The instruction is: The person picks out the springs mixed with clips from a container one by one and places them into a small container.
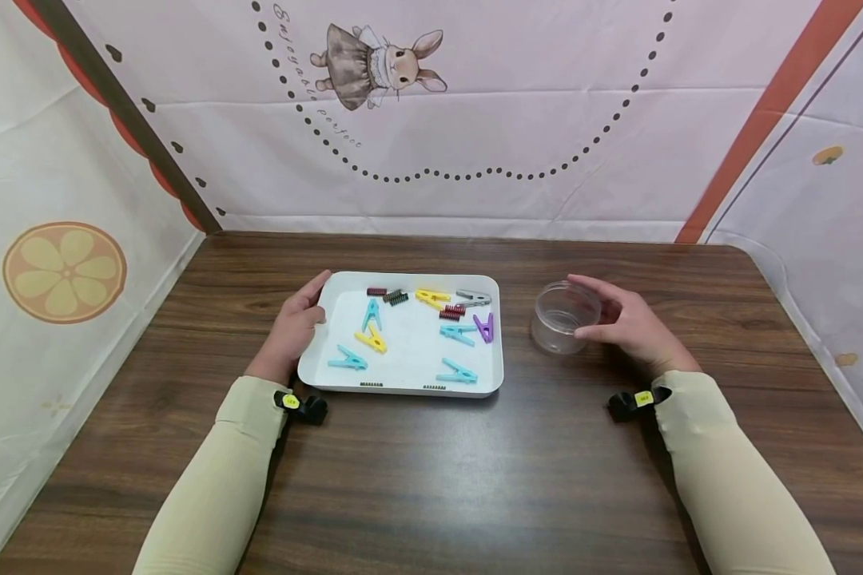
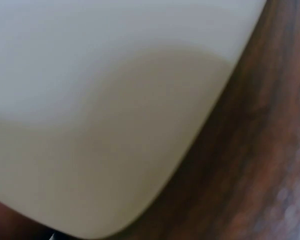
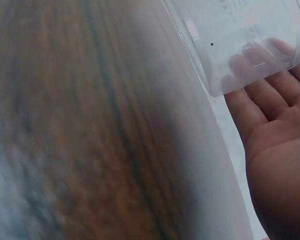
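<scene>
In the head view a white tray (image 1: 410,363) holds several blue clothespins (image 1: 459,372), yellow clothespins (image 1: 371,341), a purple clothespin (image 1: 484,327) and a grey clothespin (image 1: 474,298). Small dark red coils (image 1: 449,315) and black coils (image 1: 395,297) lie among them. At the tray's left edge my left hand (image 1: 291,331) grips the rim, the thumb on the inner side. My right hand (image 1: 636,327) holds a clear round plastic container (image 1: 557,335) from its right side, thumb and fingers about the wall. Through the container's wall, fingers show in the right wrist view.
The brown wooden table (image 1: 417,479) bears both tray and container. Behind it rises a pink printed cloth (image 1: 503,128), with pale cloth walls at left and right. The left wrist view is blurred, filled mostly by the tray's pale surface (image 2: 140,110).
</scene>
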{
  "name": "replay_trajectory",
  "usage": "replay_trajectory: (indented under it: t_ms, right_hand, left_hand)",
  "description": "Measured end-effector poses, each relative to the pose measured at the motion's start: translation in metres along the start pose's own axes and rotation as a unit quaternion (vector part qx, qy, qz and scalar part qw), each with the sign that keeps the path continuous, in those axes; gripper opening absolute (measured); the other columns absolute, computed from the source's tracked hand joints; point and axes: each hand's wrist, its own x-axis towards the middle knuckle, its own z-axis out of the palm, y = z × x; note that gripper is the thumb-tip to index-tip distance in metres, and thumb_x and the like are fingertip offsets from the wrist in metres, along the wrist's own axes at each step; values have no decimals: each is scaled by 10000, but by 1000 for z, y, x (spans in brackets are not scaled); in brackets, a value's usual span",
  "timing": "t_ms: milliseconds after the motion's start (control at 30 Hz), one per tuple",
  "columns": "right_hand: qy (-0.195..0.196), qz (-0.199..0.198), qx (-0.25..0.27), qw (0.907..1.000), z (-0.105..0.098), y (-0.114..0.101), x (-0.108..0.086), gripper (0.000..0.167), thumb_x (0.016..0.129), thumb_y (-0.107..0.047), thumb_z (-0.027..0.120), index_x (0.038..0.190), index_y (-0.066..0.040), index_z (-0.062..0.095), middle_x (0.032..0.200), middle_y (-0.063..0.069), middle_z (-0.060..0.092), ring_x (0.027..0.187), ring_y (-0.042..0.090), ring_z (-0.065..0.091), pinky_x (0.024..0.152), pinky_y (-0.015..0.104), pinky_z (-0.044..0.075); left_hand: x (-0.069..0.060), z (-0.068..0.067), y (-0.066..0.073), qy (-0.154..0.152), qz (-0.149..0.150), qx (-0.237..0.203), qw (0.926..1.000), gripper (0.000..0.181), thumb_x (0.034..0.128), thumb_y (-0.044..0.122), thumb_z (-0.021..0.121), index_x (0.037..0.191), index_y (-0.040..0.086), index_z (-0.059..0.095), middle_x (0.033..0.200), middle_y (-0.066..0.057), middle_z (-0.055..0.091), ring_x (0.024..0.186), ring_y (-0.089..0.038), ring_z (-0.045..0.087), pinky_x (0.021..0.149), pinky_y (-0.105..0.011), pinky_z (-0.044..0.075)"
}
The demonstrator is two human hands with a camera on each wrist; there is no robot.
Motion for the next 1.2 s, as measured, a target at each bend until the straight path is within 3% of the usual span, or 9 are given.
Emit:
replay_trajectory:
  t_ms: [700, 1200]
  right_hand:
    - [-237, 36, -318, 9992, 5, -1, -2, 749, 788, -127, 799, 1446, -231, 458, 1432, 87, 526, 1232, -69, 498, 903, 107, 423]
    - [-344, 175, -310, 9988, 5, -10, -1, 759, 777, -137, 810, 1442, -255, 462, 1410, 82, 549, 1209, -82, 503, 835, 165, 466]
  left_hand:
    - [-4, 4, -4, 53, 63, -30, 10000, 714, 903, -76, 344, 1554, 190, 218, 1618, -43, 201, 1474, -226, 220, 1201, -457, 199]
    - [-3, 0, 1, -72, 31, -78, 9999, 724, 888, -91, 338, 1555, 160, 210, 1620, -48, 189, 1476, -221, 210, 1201, -460, 194]
